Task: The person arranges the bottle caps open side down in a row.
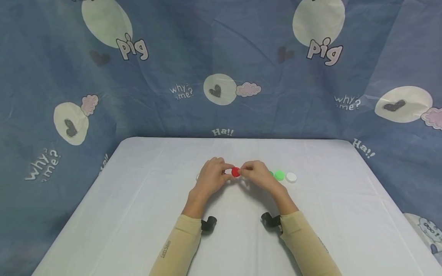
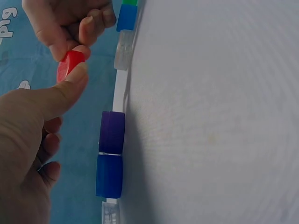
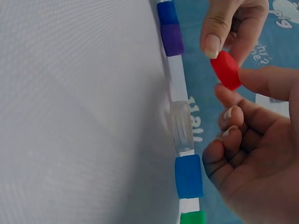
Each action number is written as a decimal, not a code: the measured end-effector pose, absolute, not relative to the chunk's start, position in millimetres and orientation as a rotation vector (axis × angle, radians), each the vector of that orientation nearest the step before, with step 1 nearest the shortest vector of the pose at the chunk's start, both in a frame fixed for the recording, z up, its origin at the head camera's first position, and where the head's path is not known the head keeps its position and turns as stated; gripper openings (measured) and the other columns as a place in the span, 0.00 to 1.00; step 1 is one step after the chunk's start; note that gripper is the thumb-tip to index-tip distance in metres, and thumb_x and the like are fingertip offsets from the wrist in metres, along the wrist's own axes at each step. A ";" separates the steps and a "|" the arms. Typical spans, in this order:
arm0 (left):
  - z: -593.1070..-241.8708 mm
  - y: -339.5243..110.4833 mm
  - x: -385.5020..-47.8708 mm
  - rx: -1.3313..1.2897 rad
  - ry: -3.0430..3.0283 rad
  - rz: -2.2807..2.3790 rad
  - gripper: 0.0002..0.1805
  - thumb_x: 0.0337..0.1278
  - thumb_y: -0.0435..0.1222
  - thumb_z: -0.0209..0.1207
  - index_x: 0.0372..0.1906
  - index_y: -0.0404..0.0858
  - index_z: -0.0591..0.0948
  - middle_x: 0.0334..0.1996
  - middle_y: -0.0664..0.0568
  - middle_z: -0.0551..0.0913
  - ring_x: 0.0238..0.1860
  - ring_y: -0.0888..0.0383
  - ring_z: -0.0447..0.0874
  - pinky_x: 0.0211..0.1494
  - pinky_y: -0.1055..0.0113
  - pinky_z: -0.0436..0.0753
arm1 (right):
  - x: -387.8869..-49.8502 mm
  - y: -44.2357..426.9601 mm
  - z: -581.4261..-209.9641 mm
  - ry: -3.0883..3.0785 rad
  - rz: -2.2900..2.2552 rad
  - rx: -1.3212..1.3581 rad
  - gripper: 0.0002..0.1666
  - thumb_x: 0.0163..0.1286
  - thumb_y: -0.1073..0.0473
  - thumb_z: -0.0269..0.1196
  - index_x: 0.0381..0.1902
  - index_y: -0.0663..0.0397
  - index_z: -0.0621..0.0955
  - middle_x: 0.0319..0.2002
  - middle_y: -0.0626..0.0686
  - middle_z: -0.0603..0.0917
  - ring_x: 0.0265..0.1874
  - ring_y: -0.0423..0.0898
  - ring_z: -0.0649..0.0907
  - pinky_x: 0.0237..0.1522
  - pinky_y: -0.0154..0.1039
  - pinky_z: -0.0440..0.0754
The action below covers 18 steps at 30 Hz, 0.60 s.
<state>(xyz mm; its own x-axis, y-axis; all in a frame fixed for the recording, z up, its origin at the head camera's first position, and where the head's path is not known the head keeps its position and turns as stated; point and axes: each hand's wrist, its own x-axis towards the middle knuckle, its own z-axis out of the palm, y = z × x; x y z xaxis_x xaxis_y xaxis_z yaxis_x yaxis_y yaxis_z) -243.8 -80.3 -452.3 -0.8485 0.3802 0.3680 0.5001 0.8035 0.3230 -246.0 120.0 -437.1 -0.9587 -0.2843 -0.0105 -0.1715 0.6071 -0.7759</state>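
A red cap [image 1: 236, 172] is held above the white table between both hands. My left hand [image 1: 211, 175] pinches its left side between thumb and forefinger; in the left wrist view the thumb lies along the red cap [image 2: 70, 65]. My right hand [image 1: 259, 175] pinches the other edge. In the right wrist view, the right thumb and forefinger meet at the edge of the red cap [image 3: 226, 70], with the other fingers curled in below. Parts of the row of caps are hidden behind the hands in the head view.
Caps stand in a row: purple [image 2: 112, 132], blue [image 2: 110, 176] and clear [image 2: 110, 213] on one side; clear [image 3: 181, 126], blue [image 3: 188, 177] and green [image 3: 193, 217] on the other. A light green cap [image 1: 279, 175] and white cap [image 1: 291, 177] lie right of the hands.
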 end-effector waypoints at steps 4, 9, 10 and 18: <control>-452.2 -80.9 -244.6 -0.691 -2.681 -0.626 0.19 0.48 0.44 0.74 0.49 0.53 0.88 0.22 0.60 0.70 0.28 0.61 0.64 0.34 0.69 0.65 | -246.2 120.6 -436.0 2.692 -1.283 -0.386 0.12 0.66 0.54 0.61 0.34 0.54 0.88 0.35 0.52 0.87 0.37 0.45 0.78 0.40 0.38 0.75; -451.0 -81.3 -243.6 -0.690 -2.703 -0.648 0.17 0.49 0.44 0.73 0.48 0.54 0.89 0.22 0.60 0.71 0.28 0.61 0.65 0.33 0.69 0.66 | -246.5 122.0 -437.5 2.710 -1.239 -0.460 0.11 0.66 0.54 0.63 0.36 0.53 0.88 0.34 0.51 0.87 0.35 0.44 0.78 0.39 0.38 0.75; -450.8 -81.5 -243.3 -0.688 -2.710 -0.651 0.17 0.49 0.44 0.73 0.47 0.54 0.89 0.22 0.60 0.72 0.28 0.61 0.65 0.33 0.69 0.66 | -246.6 122.3 -438.0 2.719 -1.222 -0.482 0.10 0.65 0.54 0.64 0.37 0.52 0.88 0.34 0.51 0.87 0.34 0.44 0.77 0.39 0.37 0.74; -450.6 -82.9 -243.3 -0.660 -2.749 -0.682 0.14 0.51 0.46 0.72 0.45 0.51 0.90 0.22 0.60 0.73 0.29 0.62 0.66 0.33 0.69 0.68 | -245.9 122.9 -438.2 2.756 -1.193 -0.569 0.16 0.64 0.59 0.68 0.50 0.55 0.87 0.31 0.51 0.85 0.28 0.43 0.75 0.32 0.36 0.73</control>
